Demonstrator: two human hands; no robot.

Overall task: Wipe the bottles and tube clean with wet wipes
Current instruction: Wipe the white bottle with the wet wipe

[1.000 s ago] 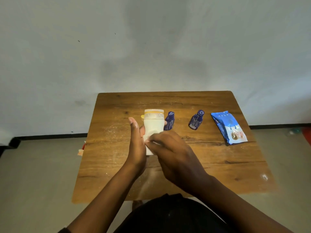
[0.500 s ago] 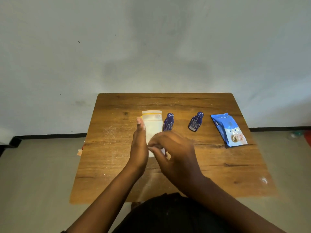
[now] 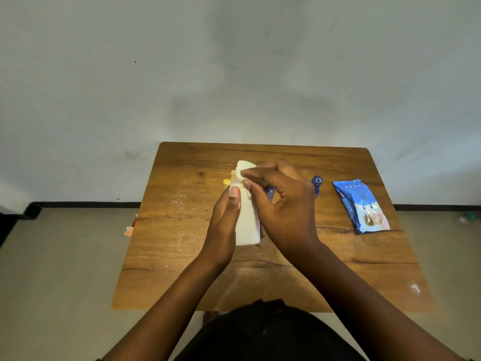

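Both forearms reach in from the near edge and meet over the middle of the wooden surface [image 3: 182,230]. The left hand [image 3: 223,225] stands on edge, palm turned right, fingers extended along the left side of the white bottle [image 3: 247,222] with the thumb tip up near its shoulder; it holds the bottle there. The right hand [image 3: 283,209] comes in from the right, its back toward me, fingers curled and pinching a white wet wipe [image 3: 244,166] against the top of the bottle.

The bottle's long axis runs away from the person, its flat base nearest the body and its cap end pointing toward the far wall. Whether it is lifted or resting on the wood I cannot tell. A yellow band [image 3: 230,181] shows at the neck, mostly covered by the wipe.

Behind the right hand a small dark-blue bottle [image 3: 270,192] is partly hidden, and a second blue bottle [image 3: 317,182] peeks out past the knuckles. Further right, well apart, a blue wipes pack [image 3: 361,204] lies flat, its length angled toward the near right corner.
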